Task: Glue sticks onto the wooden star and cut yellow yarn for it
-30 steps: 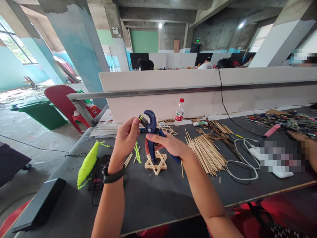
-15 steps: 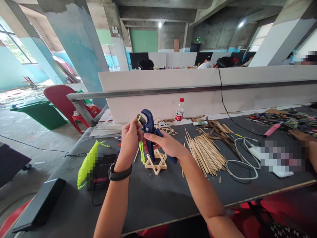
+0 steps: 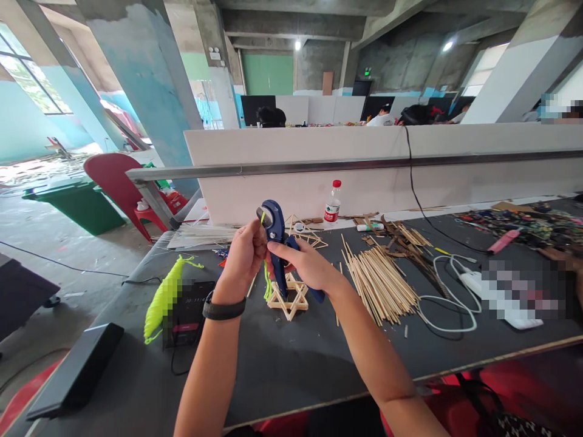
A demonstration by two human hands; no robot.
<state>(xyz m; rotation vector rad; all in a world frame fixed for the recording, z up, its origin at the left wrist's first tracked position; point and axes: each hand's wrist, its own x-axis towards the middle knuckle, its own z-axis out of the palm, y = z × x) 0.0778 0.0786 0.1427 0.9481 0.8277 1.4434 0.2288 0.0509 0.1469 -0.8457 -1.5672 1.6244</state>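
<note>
My right hand (image 3: 303, 260) is closed round the handles of a blue pipe cutter (image 3: 276, 227), its hooked jaw pointing up. Pinched in my left hand (image 3: 246, 250) is a length of yellow-green yarn (image 3: 268, 282); it runs up across the cutter's metal blade, and its tail dangles below. Whether the blade has cut into it, I cannot tell. Under the cutter, a star-shaped frame of wooden sticks (image 3: 289, 306) lies on the dark table (image 3: 282, 370). Left of my wrist rests a skein of the same yarn (image 3: 164, 297).
Loose wooden sticks (image 3: 380, 282) lie in a pile to the right, near a white cable (image 3: 449, 331). A red-capped bottle (image 3: 333, 203) stands by the white partition (image 3: 273, 145). A phone (image 3: 191, 309) and a black box (image 3: 77, 370) lie at left. Another person's hand is at far right.
The yarn at the cutter's jaw now sits closer against the blade, and my left hand has shifted slightly right. The view has moved a little; both hands keep their hold.
</note>
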